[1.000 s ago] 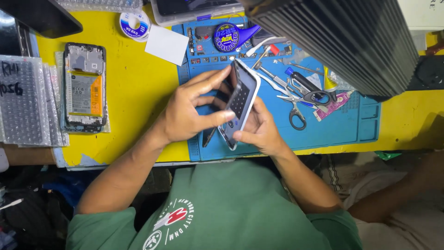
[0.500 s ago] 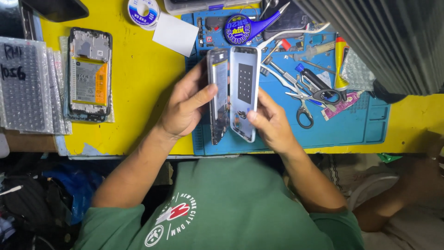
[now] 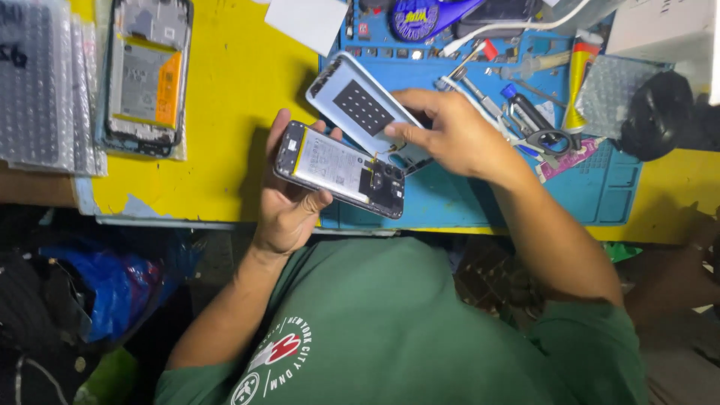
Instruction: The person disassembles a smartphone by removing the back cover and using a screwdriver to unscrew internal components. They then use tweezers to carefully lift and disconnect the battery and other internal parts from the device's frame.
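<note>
My left hand holds an opened phone body flat, its white battery and dark circuit board facing up. My right hand grips the phone's detached silver back cover, inner side up with a dark square pad, tilted just above and behind the phone. A thin cable seems to run between the cover and the phone near my right fingertips. Both parts hover over the front edge of the blue work mat.
A second opened phone lies on the yellow table at the left, next to bubble-wrap bags. Scissors, tweezers, screwdrivers and a glue tube crowd the mat's right. A white card lies at the top.
The cover and phone body, held upright side by side before, have been swung apart. The phone now lies flat in my left hand and the cover is in my right.
</note>
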